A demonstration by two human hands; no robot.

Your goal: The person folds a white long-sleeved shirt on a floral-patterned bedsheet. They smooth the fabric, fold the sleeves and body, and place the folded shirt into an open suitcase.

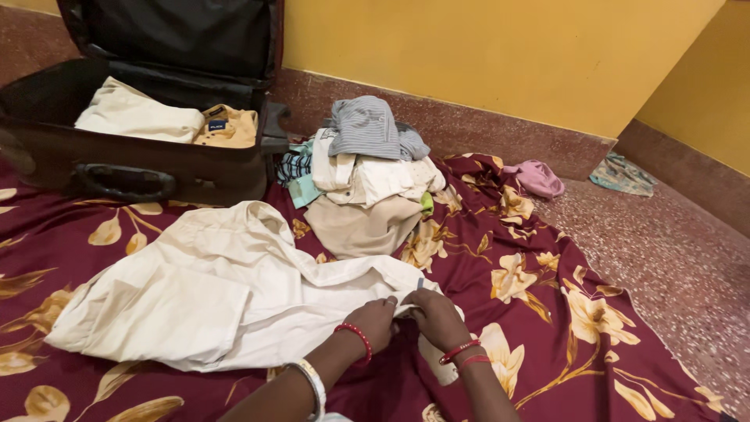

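Observation:
A cream white shirt (211, 289) lies spread on a maroon floral sheet (547, 312). My left hand (373, 322) and my right hand (436, 316) both pinch the shirt's near right edge, close together, with bangles on both wrists. Beyond the shirt sits a pile of clothes (366, 184) topped by a grey striped garment (367, 126). An open dark suitcase (141, 164) at the upper left holds a folded cream garment (137, 116) and a tan one (230, 126).
A yellow wall with a reddish base runs along the back. A pink cloth (537, 177) and a patterned cloth (623, 173) lie on the speckled floor (672, 266) at the right, past the sheet's edge.

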